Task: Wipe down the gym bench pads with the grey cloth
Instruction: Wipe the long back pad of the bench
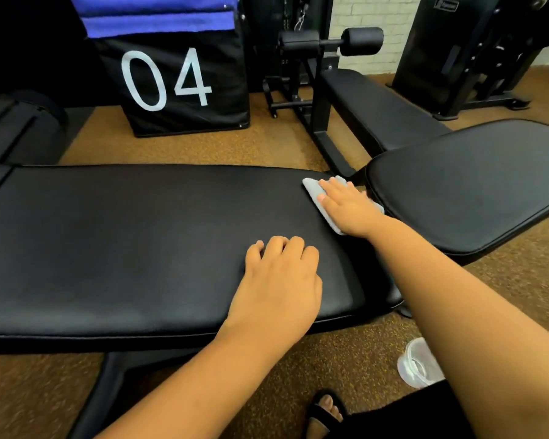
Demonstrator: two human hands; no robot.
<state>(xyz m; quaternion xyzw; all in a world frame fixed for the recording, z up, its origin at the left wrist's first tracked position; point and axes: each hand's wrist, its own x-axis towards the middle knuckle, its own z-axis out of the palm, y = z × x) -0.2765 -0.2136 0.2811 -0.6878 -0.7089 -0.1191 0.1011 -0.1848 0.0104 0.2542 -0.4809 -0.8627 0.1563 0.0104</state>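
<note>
Two hands (351,207) (279,280), one grey cloth (314,191), two bench pads (140,248) (473,182), one plastic cup (420,362).

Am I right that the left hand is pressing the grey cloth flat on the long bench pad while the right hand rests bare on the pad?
Not quite: the hands are swapped. In the head view the right hand presses the grey cloth flat on the long bench pad, while the left hand rests bare on the pad.
</note>
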